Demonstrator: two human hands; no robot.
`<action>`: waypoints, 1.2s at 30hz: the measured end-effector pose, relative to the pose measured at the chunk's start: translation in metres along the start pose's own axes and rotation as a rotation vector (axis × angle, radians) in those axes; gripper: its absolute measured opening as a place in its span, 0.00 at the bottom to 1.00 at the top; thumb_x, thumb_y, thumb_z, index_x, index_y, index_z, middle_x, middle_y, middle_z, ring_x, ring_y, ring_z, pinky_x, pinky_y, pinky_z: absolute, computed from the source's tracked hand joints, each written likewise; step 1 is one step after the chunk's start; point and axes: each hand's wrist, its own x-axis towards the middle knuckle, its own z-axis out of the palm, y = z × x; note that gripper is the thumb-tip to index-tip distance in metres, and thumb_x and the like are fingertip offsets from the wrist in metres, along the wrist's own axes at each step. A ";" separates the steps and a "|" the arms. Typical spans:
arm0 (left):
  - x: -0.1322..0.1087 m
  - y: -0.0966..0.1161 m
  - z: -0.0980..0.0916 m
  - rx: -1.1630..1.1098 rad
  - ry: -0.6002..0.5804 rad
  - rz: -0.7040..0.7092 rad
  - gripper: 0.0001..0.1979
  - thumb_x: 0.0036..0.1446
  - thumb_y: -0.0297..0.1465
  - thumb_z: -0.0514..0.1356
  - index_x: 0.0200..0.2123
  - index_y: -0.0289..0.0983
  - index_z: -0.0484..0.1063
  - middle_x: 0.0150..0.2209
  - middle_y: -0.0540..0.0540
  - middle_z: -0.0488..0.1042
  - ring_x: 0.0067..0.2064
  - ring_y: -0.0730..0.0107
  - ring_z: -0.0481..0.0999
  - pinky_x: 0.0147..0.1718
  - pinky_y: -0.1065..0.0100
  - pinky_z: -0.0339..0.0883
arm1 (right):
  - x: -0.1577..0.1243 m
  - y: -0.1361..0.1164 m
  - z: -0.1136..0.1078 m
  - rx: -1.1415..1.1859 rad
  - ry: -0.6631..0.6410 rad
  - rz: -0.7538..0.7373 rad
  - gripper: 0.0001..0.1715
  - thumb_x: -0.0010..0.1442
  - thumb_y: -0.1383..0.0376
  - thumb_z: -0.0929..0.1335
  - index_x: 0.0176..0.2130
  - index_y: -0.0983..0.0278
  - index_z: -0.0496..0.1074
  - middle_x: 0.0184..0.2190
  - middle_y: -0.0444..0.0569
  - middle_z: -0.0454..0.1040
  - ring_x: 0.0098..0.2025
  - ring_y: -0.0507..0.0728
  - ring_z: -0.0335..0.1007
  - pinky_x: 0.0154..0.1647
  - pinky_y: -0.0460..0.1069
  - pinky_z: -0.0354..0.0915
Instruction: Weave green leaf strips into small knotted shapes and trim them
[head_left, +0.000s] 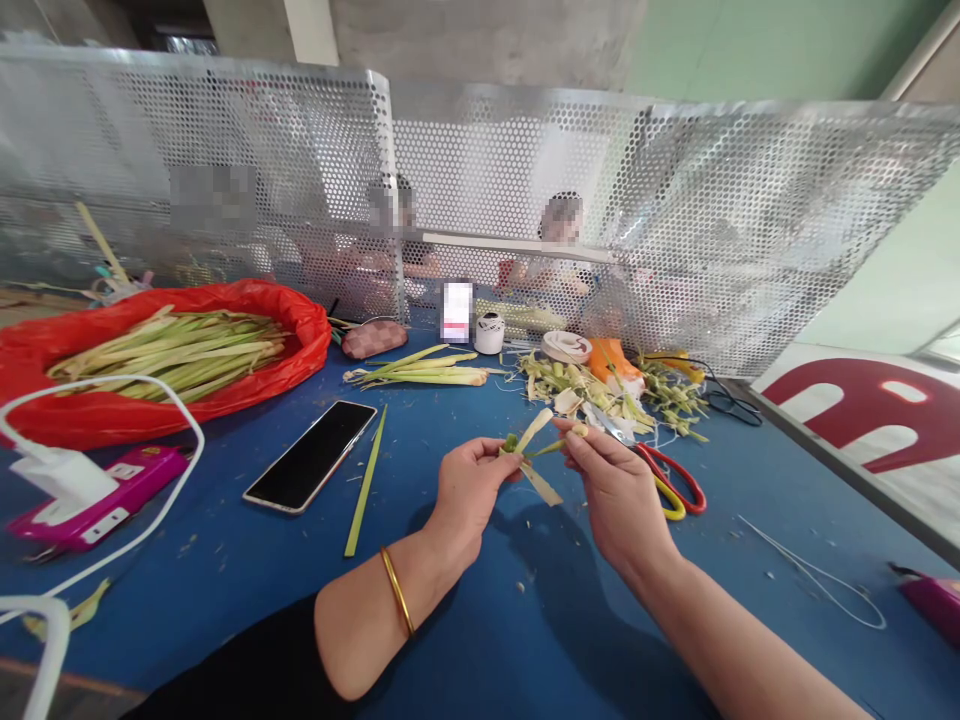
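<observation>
Leaf strips [535,430] seemingly matt; bag [306,318] glossy.

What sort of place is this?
Likely a shared craft workshop: plant strips and scissors at a blue table, with other people behind a perforated screen.

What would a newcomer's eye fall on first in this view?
Probably the bright red plastic bag at far left on the blue table, filled with long green leaf strips. Next, in the middle, the left hand and right hand pinching a small leaf piece. Just right of them, scissors with red and yellow handles lie by a heap of pale trimmings.
</observation>
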 end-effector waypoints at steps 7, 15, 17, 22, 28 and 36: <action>0.000 0.000 0.001 -0.009 -0.013 0.010 0.06 0.41 0.27 0.67 0.27 0.33 0.77 0.24 0.47 0.77 0.27 0.72 0.75 0.31 0.71 0.67 | 0.000 -0.003 0.001 0.194 -0.011 0.095 0.11 0.43 0.62 0.77 0.31 0.60 0.79 0.35 0.46 0.77 0.36 0.54 0.70 0.40 0.50 0.68; 0.000 -0.002 0.001 -0.008 -0.015 0.024 0.05 0.41 0.26 0.65 0.27 0.34 0.76 0.23 0.48 0.77 0.26 0.73 0.74 0.31 0.72 0.67 | -0.003 -0.004 0.003 0.233 -0.073 0.074 0.09 0.47 0.60 0.75 0.31 0.60 0.79 0.35 0.47 0.77 0.41 0.57 0.72 0.45 0.52 0.67; 0.000 -0.002 0.001 -0.011 -0.015 0.027 0.05 0.41 0.26 0.66 0.27 0.34 0.76 0.23 0.48 0.77 0.26 0.73 0.74 0.31 0.71 0.67 | -0.003 -0.004 0.004 0.233 -0.097 0.084 0.10 0.48 0.60 0.75 0.33 0.60 0.79 0.33 0.47 0.77 0.41 0.57 0.72 0.48 0.54 0.66; -0.002 -0.001 0.001 -0.011 -0.035 0.042 0.06 0.41 0.27 0.66 0.27 0.34 0.76 0.24 0.47 0.78 0.27 0.71 0.75 0.32 0.69 0.68 | -0.003 -0.002 0.003 -0.015 -0.122 0.015 0.15 0.51 0.59 0.73 0.39 0.63 0.77 0.26 0.44 0.77 0.33 0.54 0.72 0.46 0.53 0.65; -0.002 -0.004 0.000 0.080 -0.073 0.125 0.06 0.42 0.27 0.66 0.29 0.36 0.77 0.25 0.48 0.79 0.29 0.69 0.77 0.32 0.70 0.68 | -0.006 -0.008 0.003 -0.300 -0.186 -0.070 0.09 0.50 0.60 0.72 0.28 0.64 0.73 0.25 0.45 0.76 0.29 0.55 0.71 0.32 0.49 0.66; -0.006 0.000 -0.002 0.387 -0.080 0.345 0.04 0.46 0.30 0.65 0.30 0.40 0.78 0.30 0.48 0.81 0.33 0.66 0.79 0.32 0.71 0.68 | -0.006 -0.007 0.001 -0.506 -0.155 -0.150 0.08 0.50 0.62 0.70 0.29 0.63 0.77 0.27 0.47 0.79 0.32 0.57 0.72 0.34 0.51 0.67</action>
